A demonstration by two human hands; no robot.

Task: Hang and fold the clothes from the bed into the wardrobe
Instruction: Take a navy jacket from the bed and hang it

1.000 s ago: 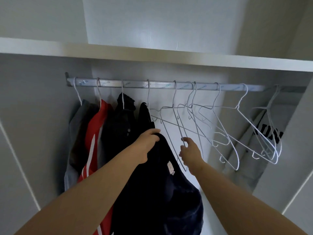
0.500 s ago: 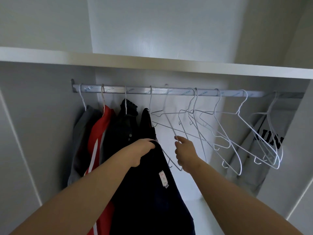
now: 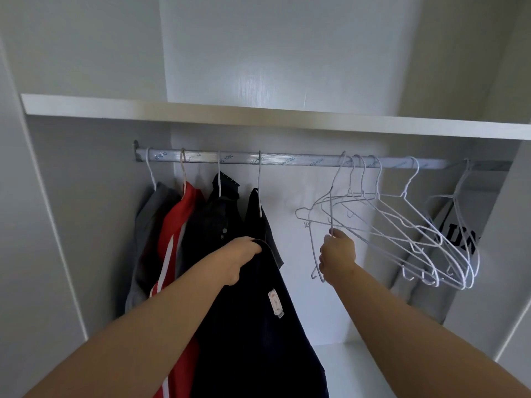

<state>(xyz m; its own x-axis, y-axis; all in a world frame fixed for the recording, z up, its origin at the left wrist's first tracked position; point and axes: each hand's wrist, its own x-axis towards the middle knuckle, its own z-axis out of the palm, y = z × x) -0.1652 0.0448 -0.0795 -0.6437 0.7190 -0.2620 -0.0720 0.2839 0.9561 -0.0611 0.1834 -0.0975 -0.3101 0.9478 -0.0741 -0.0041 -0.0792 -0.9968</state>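
Observation:
My left hand point(image 3: 242, 258) grips the top edge of a dark navy garment point(image 3: 258, 334) that hangs down in front of the wardrobe, a small white label showing on it. My right hand point(image 3: 336, 258) pinches the wire of a white hanger point(image 3: 330, 214) whose hook sits at the silver rail point(image 3: 287, 160). Several more empty white hangers point(image 3: 416, 234) hang bunched to the right on the rail. On the left of the rail hang a grey garment point(image 3: 146, 234), a red one with white stripes point(image 3: 175, 237) and two dark ones point(image 3: 218, 222).
A white shelf point(image 3: 258, 116) runs just above the rail. At the far right hangs a grey garment with black letters point(image 3: 457, 242). The wardrobe's white side walls close in on both sides, and its white floor point(image 3: 353, 366) shows below between my arms.
My right hand has slid the hanger it holds to the right along the rail, bunching the empty hangers and opening a gap beside the dark clothes. My left hand still holds the navy garment.

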